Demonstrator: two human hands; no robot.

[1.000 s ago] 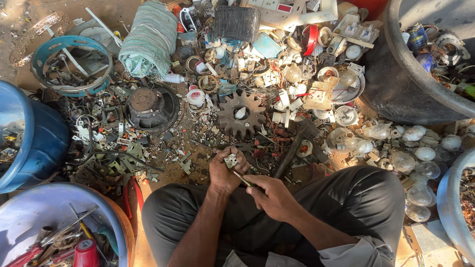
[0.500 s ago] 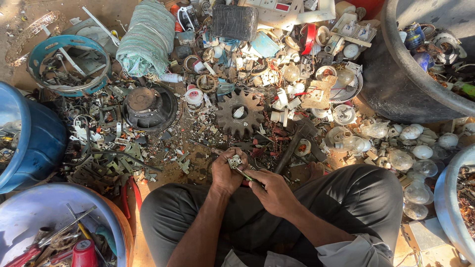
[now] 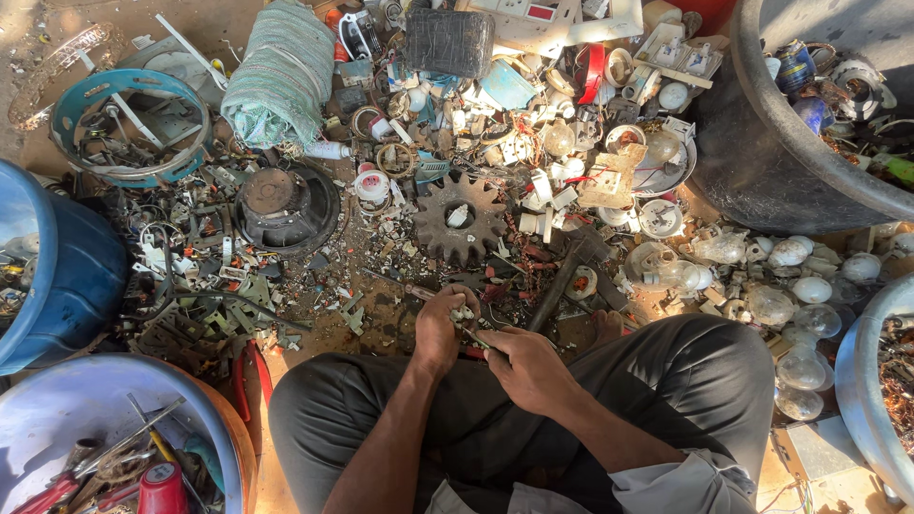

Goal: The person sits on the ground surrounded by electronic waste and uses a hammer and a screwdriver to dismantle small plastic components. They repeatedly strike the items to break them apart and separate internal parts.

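head view: 1 seated person in dark trousers [image 3: 685, 381], seen from above among scattered scrap on the ground.

left hand [image 3: 440, 328]: fingers are curled closed around a small whitish part [image 3: 463, 312], which is held just above the lap, in front of the knees.

right hand [image 3: 526, 366]: closed in a grip on a thin tool [image 3: 473, 336]; its tip is set against the small part. the exact kind of tool cannot be told.

items recorded nearby:
- 1 rusty toothed gear [image 3: 461, 220], flat on the ground, just beyond the hands.
- 1 dark round speaker cone [image 3: 286, 205], left of the gear.
- 1 blue ring-shaped frame [image 3: 71, 109], far left, with metal pieces inside.
- 1 green woven sack [image 3: 282, 71], rolled, at the top.
- 1 blue tub [image 3: 86, 276] at the left edge.
- 1 pale basin [image 3: 57, 409], lower left, holding hand tools.
- 1 large black tub [image 3: 762, 162], upper right.
- several clear bulbs [image 3: 790, 286], right of the knees.
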